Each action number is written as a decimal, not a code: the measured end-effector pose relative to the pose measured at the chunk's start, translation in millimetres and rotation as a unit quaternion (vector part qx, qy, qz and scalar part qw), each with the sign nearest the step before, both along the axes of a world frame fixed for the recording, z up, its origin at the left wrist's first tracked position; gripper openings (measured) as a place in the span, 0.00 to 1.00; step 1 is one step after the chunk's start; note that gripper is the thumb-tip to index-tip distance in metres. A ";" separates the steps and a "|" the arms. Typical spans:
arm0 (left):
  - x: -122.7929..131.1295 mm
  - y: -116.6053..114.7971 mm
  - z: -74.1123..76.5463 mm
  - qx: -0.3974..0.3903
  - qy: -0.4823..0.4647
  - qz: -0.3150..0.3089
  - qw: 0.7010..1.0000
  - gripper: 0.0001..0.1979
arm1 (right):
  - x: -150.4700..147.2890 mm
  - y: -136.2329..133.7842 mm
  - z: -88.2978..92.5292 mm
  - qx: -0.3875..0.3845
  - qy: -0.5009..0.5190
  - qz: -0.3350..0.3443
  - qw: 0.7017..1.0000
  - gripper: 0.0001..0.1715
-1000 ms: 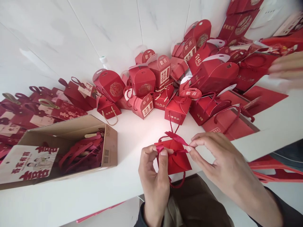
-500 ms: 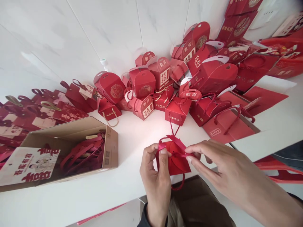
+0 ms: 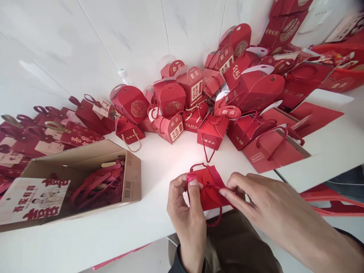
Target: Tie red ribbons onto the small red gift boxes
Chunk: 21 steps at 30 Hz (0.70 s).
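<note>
On my feed the left hand (image 3: pixel 188 218) is closed to a pinch, thumb against forefinger, with a loop of pink ribbon (image 3: pixel 191 178) between the tips. The right hand (image 3: pixel 260 197) is nearly closed too, fingers curled, a strand of that ribbon caught at its fingertips (the free end is hidden from me). Between the two hands lies the small red box (image 3: pixel 212 203), its cord handle (image 3: pixel 218 218) looping out below, at the near edge of the worktop (image 3: pixel 155 189); I can't tell whether it rests there. Left of the left hand I have an open carton (image 3: pixel 133 176) with red straps (image 3: pixel 98 184) inside. Beyond both hands stand more boxes (image 3: pixel 172 99), and a bag (image 3: pixel 270 155) sits just past the right hand.
</note>
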<state>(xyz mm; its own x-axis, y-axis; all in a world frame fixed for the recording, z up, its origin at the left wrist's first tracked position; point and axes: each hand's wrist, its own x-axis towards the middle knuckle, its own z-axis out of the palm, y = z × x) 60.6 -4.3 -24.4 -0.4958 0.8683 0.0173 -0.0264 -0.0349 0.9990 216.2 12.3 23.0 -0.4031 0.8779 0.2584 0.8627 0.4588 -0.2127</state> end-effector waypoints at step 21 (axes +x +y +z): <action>-6.8 0.2 12.0 -0.030 0.058 -0.041 0.997 0.12 | 6.9 10.2 1.8 -0.050 0.095 0.083 0.991 0.16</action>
<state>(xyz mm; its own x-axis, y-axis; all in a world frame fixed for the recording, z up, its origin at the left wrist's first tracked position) 53.8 -4.2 -12.3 -0.4206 0.9071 0.0169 0.0882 0.0224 0.9958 223.1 22.6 24.8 -0.4970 0.8281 0.2591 0.7166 0.5601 -0.4156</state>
